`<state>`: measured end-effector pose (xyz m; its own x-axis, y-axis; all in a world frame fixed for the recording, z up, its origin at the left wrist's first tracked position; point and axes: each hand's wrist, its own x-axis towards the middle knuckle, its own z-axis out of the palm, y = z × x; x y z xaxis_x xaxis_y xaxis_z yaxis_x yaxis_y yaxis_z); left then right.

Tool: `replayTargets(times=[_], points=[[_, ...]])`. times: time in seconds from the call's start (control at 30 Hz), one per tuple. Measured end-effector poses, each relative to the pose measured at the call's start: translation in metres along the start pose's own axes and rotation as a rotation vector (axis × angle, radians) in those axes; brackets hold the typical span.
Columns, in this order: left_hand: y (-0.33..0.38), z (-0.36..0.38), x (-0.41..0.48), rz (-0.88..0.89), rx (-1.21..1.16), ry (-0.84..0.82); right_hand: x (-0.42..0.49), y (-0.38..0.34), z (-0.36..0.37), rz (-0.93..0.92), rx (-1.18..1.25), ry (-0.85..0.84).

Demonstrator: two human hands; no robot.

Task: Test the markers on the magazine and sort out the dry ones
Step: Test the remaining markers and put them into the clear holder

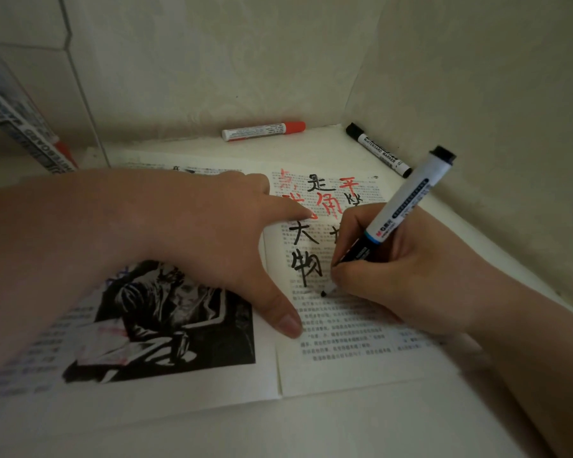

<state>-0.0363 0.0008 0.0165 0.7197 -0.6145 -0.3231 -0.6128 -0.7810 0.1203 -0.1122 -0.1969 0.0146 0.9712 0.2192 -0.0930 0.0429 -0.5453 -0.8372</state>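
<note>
One marker (407, 200) sits pinched in the right grip (394, 276), tip seemingly on the magazine (344, 361); left grip (212, 226) flat.

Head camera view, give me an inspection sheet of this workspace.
Surface: pale tabletop, magazine lying open on it.
Job's things: held marker, tip on the right page beside black and red test strokes; red marker and black marker lie capped by the walls; blurred markers at far left.
Clutter: nothing seen.
Hands: left hand presses flat on the magazine; right hand grips the held marker.
Cables: nothing seen.
Surroundings: pale walls meeting in a corner.
</note>
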Motion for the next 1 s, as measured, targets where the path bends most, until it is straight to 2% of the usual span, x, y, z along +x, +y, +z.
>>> replayTargets(times=[0.1,0.23,0.4,0.5,0.6,0.8,1.0], points=[[0.008,0.008,0.002,-0.021,0.019,0.136,-0.002,0.000,-0.001,-0.003,0.114,-0.056],[0.004,0.004,-0.001,-0.033,-0.030,0.032,-0.004,-0.002,-0.004,-0.044,0.117,-0.161],[0.014,0.009,-0.003,-0.024,-0.070,0.110,-0.002,-0.002,-0.003,-0.031,0.021,-0.098],[0.013,0.009,-0.004,-0.019,-0.100,0.107,-0.002,0.001,-0.003,-0.033,0.057,-0.078],[0.012,0.009,-0.003,-0.020,-0.098,0.104,-0.003,0.003,-0.003,-0.027,0.136,-0.086],[0.013,0.010,-0.004,-0.014,-0.143,0.116,-0.005,-0.001,-0.003,-0.049,0.074,-0.178],[0.011,0.010,-0.003,-0.024,-0.142,0.121,-0.005,-0.003,0.000,-0.077,0.093,-0.153]])
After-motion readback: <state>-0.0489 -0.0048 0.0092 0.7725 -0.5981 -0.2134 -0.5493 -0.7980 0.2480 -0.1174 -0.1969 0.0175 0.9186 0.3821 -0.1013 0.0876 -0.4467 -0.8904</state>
